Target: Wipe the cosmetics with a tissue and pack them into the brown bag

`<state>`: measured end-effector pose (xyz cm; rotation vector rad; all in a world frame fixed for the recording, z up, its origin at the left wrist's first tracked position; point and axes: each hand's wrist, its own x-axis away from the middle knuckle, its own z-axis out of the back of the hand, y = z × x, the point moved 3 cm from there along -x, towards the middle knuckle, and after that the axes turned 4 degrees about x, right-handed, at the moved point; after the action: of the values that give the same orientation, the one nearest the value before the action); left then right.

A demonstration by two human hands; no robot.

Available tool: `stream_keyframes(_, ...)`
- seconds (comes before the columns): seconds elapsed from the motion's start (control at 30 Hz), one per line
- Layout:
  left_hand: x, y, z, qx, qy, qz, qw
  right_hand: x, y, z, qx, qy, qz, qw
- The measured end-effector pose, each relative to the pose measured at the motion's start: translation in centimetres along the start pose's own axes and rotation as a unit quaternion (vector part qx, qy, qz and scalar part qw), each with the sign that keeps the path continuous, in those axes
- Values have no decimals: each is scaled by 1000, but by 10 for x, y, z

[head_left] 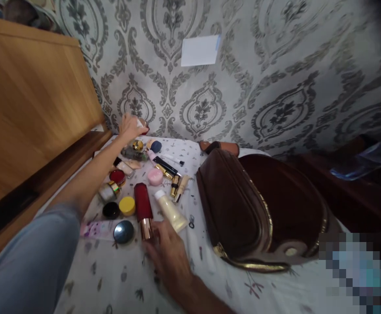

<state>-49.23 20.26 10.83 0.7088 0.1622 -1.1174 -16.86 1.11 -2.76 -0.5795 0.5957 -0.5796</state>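
My right hand [173, 257] has its thumb and fingers round the rose-gold end of a dark red bottle [142, 203], which points away from me. Just right of that bottle lies a cream tube [171, 211] with a white cap. At the far left by the wall, my left hand [130, 126] is closed at a small reddish item [143, 126] with a white part; its kind is not clear. Near the bottle are a yellow-lidded jar [127, 206], a black-lidded jar [111, 210], a dark round lid [124, 231] and a pink jar [155, 176].
An unzipped brown bag [236, 213] stands on the right of the patterned sheet [111, 279]. Several cosmetics, including a black tube [166, 166] and a red-lidded jar [117, 177], lie across the left half. A wooden panel [36, 83] borders the left side.
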Motion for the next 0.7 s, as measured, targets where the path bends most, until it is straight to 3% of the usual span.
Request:
stream_keyframes(0.13, 46, 21, 47, 13, 2, -32, 999, 2, -9, 7, -12, -47, 58, 997)
stream_keyframes(0.3, 136, 47, 103, 79, -21, -128, 988, 5, -15, 9, -12, 19, 102, 995)
stream_keyframes(0.4, 186, 63, 134, 103, -53, -134, 984, 4, -14, 9, -36, 30, 107, 993)
stream_keyframes(0.47, 212, 74, 150, 134, -88, -125, 979, 2, -11, 10, -70, 29, 76, 994)
stream_keyframes(0.6, 256, 91, 165, 156, -163, -128, 966, 3, -10, 27, -208, 12, -7, 978)
stream_keyframes(0.7, 286, 99, 155, 110, -243, -161, 950, 10, -23, 42, -308, -85, 29, 947)
